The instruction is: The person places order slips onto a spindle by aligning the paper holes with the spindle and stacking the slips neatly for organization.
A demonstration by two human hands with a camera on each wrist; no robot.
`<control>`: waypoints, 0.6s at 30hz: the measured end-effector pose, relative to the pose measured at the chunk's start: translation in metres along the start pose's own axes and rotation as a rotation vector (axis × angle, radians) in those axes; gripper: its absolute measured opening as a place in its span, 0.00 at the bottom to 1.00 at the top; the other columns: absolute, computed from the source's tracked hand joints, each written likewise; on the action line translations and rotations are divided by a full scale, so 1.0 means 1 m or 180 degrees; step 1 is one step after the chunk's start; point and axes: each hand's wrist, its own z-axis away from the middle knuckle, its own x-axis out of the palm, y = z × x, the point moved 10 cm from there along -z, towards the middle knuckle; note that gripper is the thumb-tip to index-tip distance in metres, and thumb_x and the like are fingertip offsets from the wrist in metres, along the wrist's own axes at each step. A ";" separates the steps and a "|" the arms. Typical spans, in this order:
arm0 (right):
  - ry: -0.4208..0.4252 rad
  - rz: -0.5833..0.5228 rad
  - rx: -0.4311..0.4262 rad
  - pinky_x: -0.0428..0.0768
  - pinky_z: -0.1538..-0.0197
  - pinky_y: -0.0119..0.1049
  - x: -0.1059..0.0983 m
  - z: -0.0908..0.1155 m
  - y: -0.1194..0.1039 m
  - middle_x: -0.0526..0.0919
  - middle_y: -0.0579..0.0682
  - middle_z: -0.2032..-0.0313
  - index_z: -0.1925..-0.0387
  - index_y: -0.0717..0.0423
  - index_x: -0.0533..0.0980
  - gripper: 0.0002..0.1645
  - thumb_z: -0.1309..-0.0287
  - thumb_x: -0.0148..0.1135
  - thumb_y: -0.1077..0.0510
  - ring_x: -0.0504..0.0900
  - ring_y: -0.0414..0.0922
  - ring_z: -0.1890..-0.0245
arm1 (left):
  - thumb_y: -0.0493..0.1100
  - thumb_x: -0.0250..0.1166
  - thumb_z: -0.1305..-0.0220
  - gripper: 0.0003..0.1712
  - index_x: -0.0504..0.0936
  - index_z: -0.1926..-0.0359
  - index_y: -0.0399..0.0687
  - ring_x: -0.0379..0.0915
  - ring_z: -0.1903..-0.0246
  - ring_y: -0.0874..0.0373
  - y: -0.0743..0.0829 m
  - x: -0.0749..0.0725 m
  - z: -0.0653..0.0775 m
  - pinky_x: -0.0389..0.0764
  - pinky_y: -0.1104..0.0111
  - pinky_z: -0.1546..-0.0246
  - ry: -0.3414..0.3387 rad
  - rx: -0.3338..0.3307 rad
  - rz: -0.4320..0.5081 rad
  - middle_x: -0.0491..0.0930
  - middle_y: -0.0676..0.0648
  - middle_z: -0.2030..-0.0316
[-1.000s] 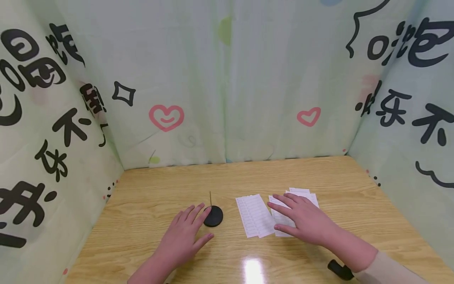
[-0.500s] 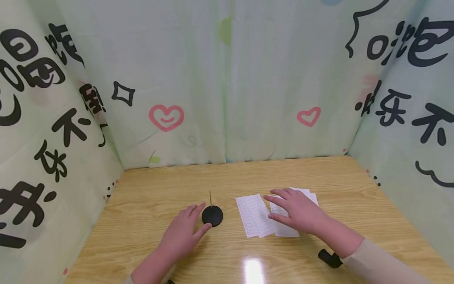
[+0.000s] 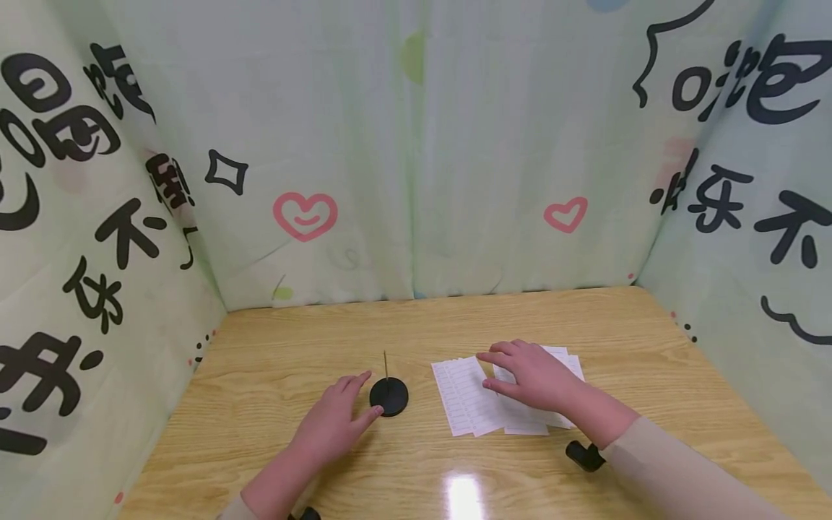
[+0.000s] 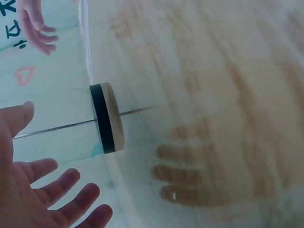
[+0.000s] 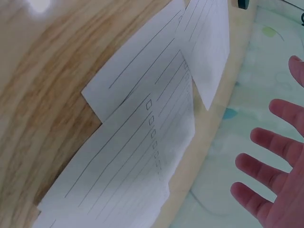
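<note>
Paper sheets (image 3: 463, 397), long sides running up the frame, lie right of centre beneath the right hand (image 3: 536, 377); left hand (image 3: 331, 425) flanks the spiked stand (image 3: 391, 399); both spread, empty.

Head view: R hand (image 3: 529, 372) covers part of lined sheets (image 3: 464, 397); print too small to read. Blk obj. (image 3: 308, 513) partly cut off, btm edge. L-wrist view: L hand (image 4: 28, 197) cut off; thin rod (image 4: 57, 128) tip unclear.
</note>
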 end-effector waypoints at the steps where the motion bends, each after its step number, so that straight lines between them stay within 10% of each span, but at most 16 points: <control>1: -0.0015 0.0005 0.0006 0.73 0.44 0.54 0.002 -0.002 0.001 0.78 0.52 0.44 0.36 0.48 0.75 0.31 0.33 0.57 0.36 0.76 0.54 0.45 | 0.60 0.62 0.32 0.38 0.66 0.28 0.49 0.65 0.36 0.41 -0.001 0.000 0.000 0.71 0.46 0.42 -0.0013 -0.0006 -0.0005 0.69 0.42 0.35; 18: -0.0318 0.0002 0.0278 0.74 0.46 0.54 0.023 -0.029 0.017 0.80 0.51 0.50 0.43 0.51 0.80 0.26 0.36 0.63 0.42 0.78 0.54 0.49 | 0.59 0.67 0.36 0.40 0.67 0.29 0.47 0.69 0.39 0.41 -0.019 0.014 -0.012 0.71 0.45 0.44 -0.0327 -0.0291 0.0409 0.74 0.41 0.41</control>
